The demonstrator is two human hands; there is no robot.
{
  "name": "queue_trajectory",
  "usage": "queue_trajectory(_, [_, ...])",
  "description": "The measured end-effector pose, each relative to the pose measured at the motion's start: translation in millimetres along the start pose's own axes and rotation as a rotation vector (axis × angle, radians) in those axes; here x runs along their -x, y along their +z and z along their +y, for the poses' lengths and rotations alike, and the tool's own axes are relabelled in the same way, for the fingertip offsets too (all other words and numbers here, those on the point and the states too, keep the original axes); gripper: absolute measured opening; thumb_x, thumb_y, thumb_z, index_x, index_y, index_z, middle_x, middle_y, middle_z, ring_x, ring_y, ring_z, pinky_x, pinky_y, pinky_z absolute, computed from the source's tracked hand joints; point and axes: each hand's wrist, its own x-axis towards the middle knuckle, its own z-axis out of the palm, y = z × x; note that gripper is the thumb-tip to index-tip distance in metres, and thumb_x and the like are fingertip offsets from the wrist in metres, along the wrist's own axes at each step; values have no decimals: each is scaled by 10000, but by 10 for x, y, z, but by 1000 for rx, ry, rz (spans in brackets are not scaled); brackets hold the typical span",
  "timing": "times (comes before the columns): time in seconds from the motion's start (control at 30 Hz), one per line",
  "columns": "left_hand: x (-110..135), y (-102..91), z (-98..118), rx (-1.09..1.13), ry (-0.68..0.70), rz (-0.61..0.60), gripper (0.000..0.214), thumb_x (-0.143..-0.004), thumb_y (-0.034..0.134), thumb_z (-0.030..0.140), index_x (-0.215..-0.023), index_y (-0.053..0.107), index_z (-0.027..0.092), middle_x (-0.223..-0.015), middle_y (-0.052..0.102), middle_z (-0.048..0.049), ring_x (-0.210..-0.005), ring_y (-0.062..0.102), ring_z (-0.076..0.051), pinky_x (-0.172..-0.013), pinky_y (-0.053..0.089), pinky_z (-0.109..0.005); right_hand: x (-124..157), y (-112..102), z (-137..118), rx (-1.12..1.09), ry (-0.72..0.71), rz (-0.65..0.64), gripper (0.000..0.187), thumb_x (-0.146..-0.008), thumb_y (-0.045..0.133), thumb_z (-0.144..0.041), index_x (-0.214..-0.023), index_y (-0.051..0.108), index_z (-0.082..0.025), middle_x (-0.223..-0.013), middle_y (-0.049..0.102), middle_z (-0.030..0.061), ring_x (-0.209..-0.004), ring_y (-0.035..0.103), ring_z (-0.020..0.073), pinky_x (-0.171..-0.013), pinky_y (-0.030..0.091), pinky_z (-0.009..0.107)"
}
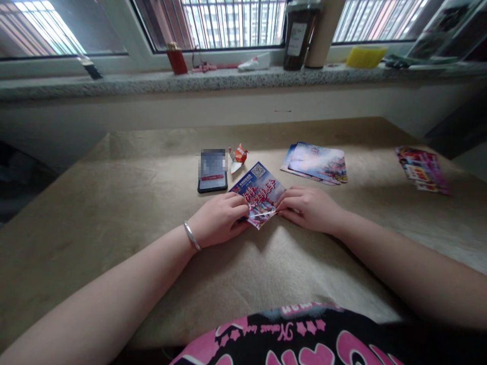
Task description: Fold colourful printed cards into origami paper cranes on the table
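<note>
A blue and red printed paper sheet lies turned like a diamond on the tan table. Its near corner is folded up. My left hand, with a silver bangle on the wrist, has its fingers curled and pressed on the sheet's left near edge. My right hand pinches the folded right near edge with fingers together. A small folded paper figure in red and white stands just beyond the sheet. A phone lies flat to its left.
A stack of printed sheets lies to the right of the middle. Another pile of leaflets sits near the table's right edge. The windowsill behind holds a dark jar, a red cup and a yellow sponge.
</note>
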Motion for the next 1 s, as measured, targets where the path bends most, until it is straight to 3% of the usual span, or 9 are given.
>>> queue_trajectory(0.23, [4,3,48,-115,-113,1,185,-874,493,267,-766,597,159,-796,591,-61,-755,531,-171,-687,477,-296,-40,6,-27,-122,72,25,157,-864,519,-232,-789,643,-172,-815,665,67,-796,597,173,-721,473,306])
queue_trajectory(0.47, [2,31,92,-27,-61,60,218,-893,498,339,-837,619,167,-800,616,-43,-732,546,-150,-666,456,-267,-53,62,-63,-120,46,43,167,-870,513,-231,-768,633,-174,-802,660,67,-803,586,174,-754,475,320])
queue_trajectory(0.6, [2,76,94,26,-127,112,303,-918,459,326,-696,572,153,-694,592,-29,-648,526,-130,-603,416,-245,-60,74,-66,-166,43,42,140,-858,528,-221,-764,624,-182,-805,660,64,-817,591,174,-746,478,312])
queue_trajectory(0.7, [-2,83,81,78,-210,85,276,-886,500,276,-640,533,155,-652,581,-21,-641,522,-136,-603,407,-247,-56,62,-66,-174,47,42,112,-851,532,-220,-801,625,-184,-834,670,65,-828,598,177,-756,476,318])
queue_trajectory(0.9, [-20,22,90,213,-370,63,246,-910,443,327,-837,610,162,-758,637,-29,-717,579,-149,-648,433,-253,-34,74,-65,-290,264,70,98,-794,581,-210,-890,590,-195,-781,666,11,-670,597,120,-625,452,239])
queue_trajectory(1.0, [-10,30,88,220,-386,83,300,-934,394,347,-851,617,165,-753,648,-24,-690,589,-139,-633,432,-245,-35,91,-61,-270,266,57,82,-785,582,-204,-866,591,-198,-775,659,8,-662,585,115,-607,432,229])
